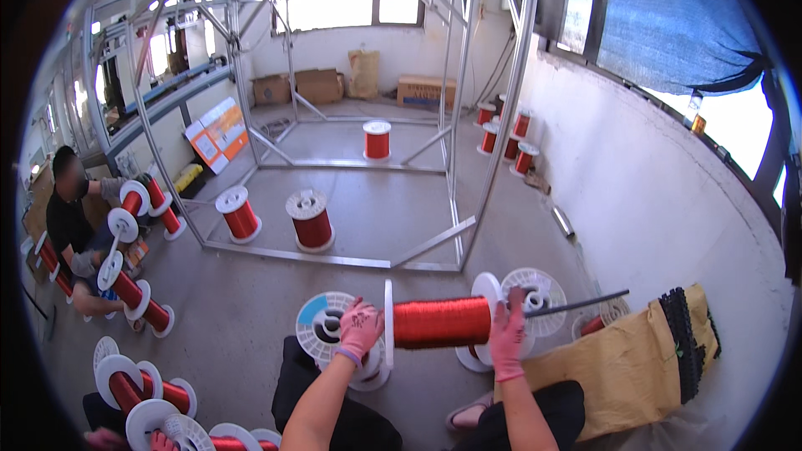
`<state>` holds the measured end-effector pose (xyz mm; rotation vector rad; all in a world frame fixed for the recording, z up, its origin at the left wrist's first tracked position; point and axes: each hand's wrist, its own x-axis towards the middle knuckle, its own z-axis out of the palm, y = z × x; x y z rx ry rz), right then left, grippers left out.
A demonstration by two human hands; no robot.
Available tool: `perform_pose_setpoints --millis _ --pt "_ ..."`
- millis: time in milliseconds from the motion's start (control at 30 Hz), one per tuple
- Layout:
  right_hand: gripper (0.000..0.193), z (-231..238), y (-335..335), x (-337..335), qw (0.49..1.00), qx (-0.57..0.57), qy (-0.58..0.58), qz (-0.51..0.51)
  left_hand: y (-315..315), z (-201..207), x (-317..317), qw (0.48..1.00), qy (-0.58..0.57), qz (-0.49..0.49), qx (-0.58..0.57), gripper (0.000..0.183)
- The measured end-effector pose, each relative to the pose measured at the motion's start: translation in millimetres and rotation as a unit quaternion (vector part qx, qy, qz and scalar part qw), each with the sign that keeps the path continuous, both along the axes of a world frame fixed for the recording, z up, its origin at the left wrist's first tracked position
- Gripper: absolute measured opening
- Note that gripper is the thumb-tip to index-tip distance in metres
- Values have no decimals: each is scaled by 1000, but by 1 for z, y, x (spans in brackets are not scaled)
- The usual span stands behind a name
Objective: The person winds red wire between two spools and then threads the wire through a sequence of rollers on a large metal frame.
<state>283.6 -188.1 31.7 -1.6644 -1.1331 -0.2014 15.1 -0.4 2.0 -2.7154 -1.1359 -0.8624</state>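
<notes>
In front of me a large spool of red wire (443,322) lies horizontally, its white flanges at either end. My left hand (361,327), in a pink glove, grips its left flange. My right hand (506,336), gloved alike, is closed at the right flange. A dark rod (581,304) sticks out to the right beside my right hand; whether it passes through the spool is hidden. Below and behind my left hand stands a white-flanged spool (313,317) with a blue label. Another white spool flange (547,288) shows past my right hand.
A metal frame (334,257) stands ahead with several red spools, one dark red spool (311,221) near its front bar. At left a co-worker (71,217) sits among spools. More spools (146,392) lie lower left. A brown sack (610,359) lies right, beside the wall.
</notes>
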Motion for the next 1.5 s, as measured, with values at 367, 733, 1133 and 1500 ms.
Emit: perform_pose_setpoints --millis 367,733,1133,1500 --pt "48 -9 -22 15 982 33 187 -11 -1 2 0 998 -51 -21 -6 31" --pt "38 -13 -53 -16 950 4 312 25 -1 13 3 997 -11 20 -77 33" --pt "41 -49 -88 -41 976 -119 158 -87 -1 5 1 996 21 9 -81 33" --pt "40 -50 -71 -68 952 -275 101 -89 -3 -5 -2 999 -36 -17 -29 31"
